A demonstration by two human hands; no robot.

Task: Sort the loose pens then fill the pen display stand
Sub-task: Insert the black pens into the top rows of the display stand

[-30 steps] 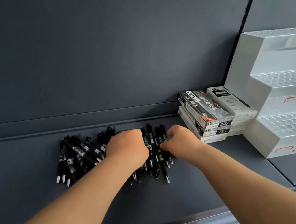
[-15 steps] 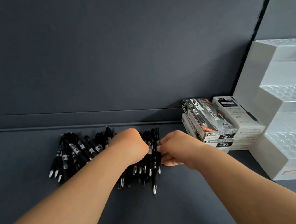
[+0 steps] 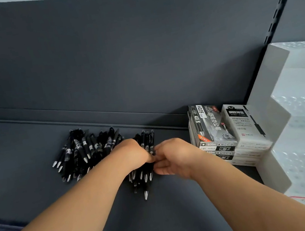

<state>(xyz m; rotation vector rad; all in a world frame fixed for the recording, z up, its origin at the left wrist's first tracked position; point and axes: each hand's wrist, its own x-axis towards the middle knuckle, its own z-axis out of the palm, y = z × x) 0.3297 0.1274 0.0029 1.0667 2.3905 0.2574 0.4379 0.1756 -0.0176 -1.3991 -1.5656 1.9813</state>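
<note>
Left hand (image 3: pixel 133 154) and right hand (image 3: pixel 175 157) gripped pen bundle (image 3: pixel 147 139) | bundle had tightened, split from pile (image 3: pixel 82 151) at centre-left | display stand (image 3: pixel 270 88) at right was unfilled

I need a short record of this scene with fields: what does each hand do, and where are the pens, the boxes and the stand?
left hand: grips bundle of black pens from the left
right hand: holds the same bundle from the right
pile: loose black pens on shelf, left of the hands
boxes: stacked, right of the hands, beside the stand
stand: white, stepped, no pens visible in it
</note>
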